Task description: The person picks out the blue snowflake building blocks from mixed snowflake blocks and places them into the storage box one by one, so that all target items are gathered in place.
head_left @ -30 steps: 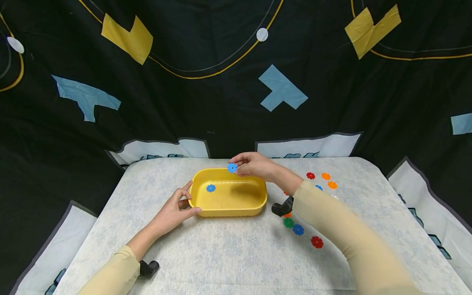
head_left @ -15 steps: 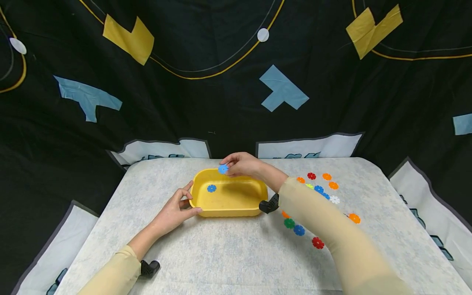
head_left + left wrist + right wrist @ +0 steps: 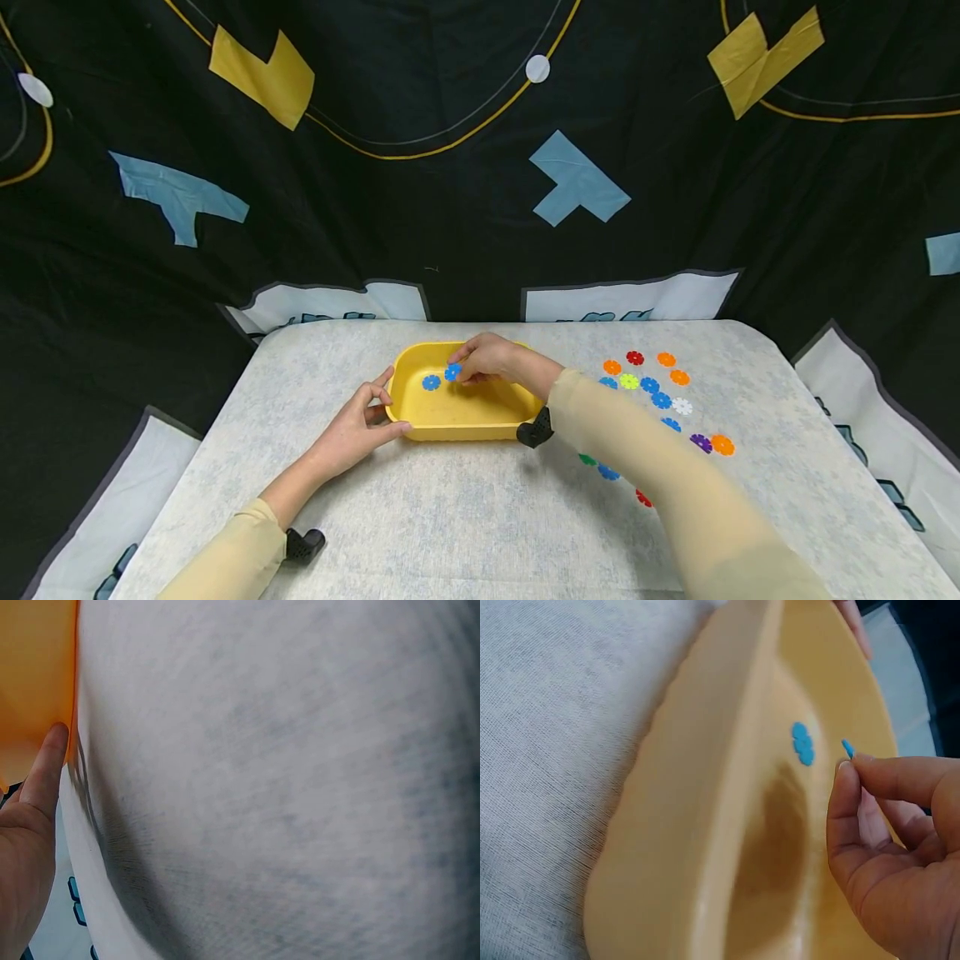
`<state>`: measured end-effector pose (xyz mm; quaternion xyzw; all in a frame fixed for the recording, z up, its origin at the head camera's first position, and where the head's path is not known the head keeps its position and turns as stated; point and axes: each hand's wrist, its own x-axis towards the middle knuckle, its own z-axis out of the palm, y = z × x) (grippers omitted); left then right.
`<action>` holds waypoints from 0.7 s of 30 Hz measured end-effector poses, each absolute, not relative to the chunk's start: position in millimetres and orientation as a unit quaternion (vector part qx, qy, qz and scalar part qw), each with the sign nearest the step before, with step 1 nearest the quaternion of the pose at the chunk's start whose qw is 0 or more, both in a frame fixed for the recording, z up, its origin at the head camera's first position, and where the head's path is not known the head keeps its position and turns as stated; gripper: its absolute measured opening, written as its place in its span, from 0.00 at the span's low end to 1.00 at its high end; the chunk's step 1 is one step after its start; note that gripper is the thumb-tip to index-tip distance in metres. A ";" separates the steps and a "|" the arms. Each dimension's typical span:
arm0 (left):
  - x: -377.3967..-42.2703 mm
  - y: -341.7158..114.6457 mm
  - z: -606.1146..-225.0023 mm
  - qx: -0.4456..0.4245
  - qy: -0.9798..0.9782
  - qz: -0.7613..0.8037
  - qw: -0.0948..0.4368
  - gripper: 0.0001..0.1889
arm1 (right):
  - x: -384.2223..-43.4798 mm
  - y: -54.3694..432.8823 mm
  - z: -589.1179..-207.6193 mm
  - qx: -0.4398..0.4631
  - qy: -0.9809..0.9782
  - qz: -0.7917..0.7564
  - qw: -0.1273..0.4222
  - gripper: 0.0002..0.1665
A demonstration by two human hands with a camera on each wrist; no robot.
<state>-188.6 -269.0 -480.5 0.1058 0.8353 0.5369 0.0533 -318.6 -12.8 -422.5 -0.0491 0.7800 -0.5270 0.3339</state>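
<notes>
A yellow plastic basin [image 3: 457, 434] sits on the cloth-covered table. My left hand [image 3: 356, 429] holds its left end, the thumb at the front wall and the fingers along the side. In the left wrist view one finger [image 3: 49, 761] lies against the basin's wall. Inside the basin, my right hand [image 3: 491, 357] pinches a blue flower-shaped disc [image 3: 452, 372] between thumb and fingertips. The right wrist view shows this disc [image 3: 847, 748] edge-on, above the basin's bottom. A second blue flower-shaped disc [image 3: 802, 743] lies flat on the bottom, to the left of the held one in the head view.
Several loose flower-shaped discs lie right of the basin, among them a white one [image 3: 682, 406], a purple one [image 3: 701, 442] and an orange one [image 3: 723, 444]. My right sleeve [image 3: 645, 450] covers part of that area. A black curtain [image 3: 420, 225] hangs behind the table.
My right hand has moved left and then down into the basin with the blue flower-shaped disc. The left hand has stayed on the basin's left end.
</notes>
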 end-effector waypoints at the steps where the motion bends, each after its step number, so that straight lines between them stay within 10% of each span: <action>1: -188.8 -269.1 -480.6 0.107 0.835 0.537 0.053 0.31 | -318.5 -13.9 -424.2 -0.046 0.780 -0.526 0.335 0.15; 21: -190.1 -270.8 -484.3 0.120 0.828 0.545 0.050 0.29 | -315.2 -30.4 -444.2 0.061 0.743 -0.575 0.336 0.16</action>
